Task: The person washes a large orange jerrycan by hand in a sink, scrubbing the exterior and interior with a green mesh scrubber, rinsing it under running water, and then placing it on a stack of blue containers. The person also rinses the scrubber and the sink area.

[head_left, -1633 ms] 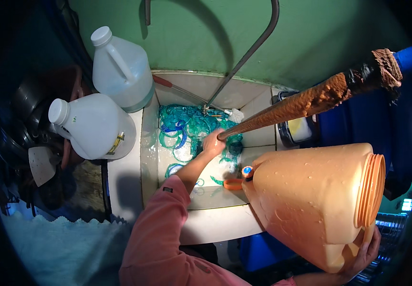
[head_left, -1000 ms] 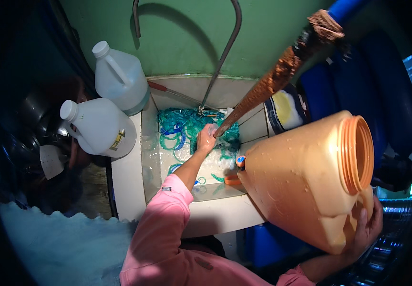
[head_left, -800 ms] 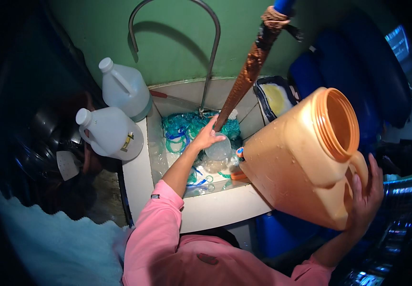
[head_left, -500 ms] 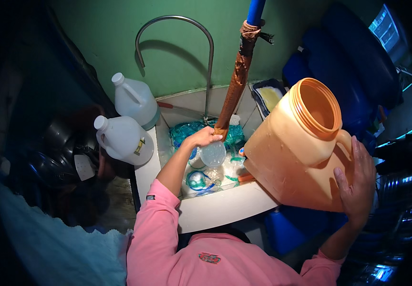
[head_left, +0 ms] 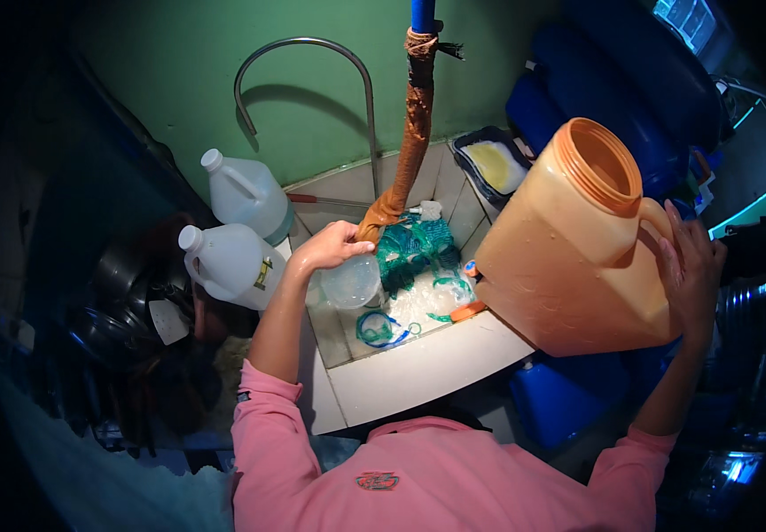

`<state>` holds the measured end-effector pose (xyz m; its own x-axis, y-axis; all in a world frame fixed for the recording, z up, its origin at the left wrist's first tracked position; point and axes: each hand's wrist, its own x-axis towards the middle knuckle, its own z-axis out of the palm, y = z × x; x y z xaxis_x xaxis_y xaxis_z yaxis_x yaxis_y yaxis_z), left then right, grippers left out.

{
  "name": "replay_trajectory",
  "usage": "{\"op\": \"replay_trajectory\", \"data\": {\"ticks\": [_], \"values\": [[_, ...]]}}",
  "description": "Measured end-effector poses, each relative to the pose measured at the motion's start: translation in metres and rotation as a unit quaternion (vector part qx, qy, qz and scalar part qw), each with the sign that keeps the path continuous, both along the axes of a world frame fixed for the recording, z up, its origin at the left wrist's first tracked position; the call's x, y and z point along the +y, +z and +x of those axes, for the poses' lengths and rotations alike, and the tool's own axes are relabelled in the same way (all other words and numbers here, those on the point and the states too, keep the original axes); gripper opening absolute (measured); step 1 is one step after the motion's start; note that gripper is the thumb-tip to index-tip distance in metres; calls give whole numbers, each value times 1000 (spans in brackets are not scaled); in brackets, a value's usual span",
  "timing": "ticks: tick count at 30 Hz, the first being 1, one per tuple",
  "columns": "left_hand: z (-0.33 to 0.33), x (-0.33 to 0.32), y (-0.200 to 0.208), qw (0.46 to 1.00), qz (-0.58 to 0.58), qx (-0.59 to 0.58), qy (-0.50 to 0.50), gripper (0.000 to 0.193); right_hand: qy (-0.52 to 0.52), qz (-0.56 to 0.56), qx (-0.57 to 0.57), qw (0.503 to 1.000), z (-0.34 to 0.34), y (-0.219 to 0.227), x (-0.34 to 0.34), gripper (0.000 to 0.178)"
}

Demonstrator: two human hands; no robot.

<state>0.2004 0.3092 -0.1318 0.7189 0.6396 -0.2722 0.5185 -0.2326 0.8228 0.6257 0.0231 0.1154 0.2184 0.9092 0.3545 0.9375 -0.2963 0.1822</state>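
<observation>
Pinching the brown-sleeved hose [head_left: 413,133] near its lower end between thumb and fingers of the left hand [head_left: 334,247], just above a translucent round container [head_left: 353,284]. Resting the right hand [head_left: 693,255] against the handle of an orange plastic jerrycan [head_left: 569,257], fingers mostly straight; impossible to tell how far closed. At the right corner of the tiled sink [head_left: 427,368], slightly tilted, smooth-walled, glowing paler near the shoulder, with a wide, threaded mouth facing up, uncovered.

Kitchen or wash corner, can't tell if home: tiled basin [head_left: 427,372] mid-frame, arched metal pipe [head_left: 369,97] upper centre, dark pots [head_left: 121,266] left, capped jugs [head_left: 230,266] beside basin, green wall [head_left: 179,97] behind.
</observation>
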Motion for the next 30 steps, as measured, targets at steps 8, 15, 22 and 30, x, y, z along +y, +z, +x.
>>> {"op": "replay_trajectory", "data": {"ticks": [8,15,22,30], "values": [[9,-19,27,967,192,166,-24,26,16,69,-54,996,-15,-3,-14,50],[3,-48,69,957,267,108,-37,23,218,-131,690,678,-177,-159,59,54],[-5,-96,16,936,328,99,-78,32,108,-22,972,210,-252,-338,195,42],[1,-106,-113,948,221,81,215,35,175,117,784,583,-279,-311,230,15]]}}
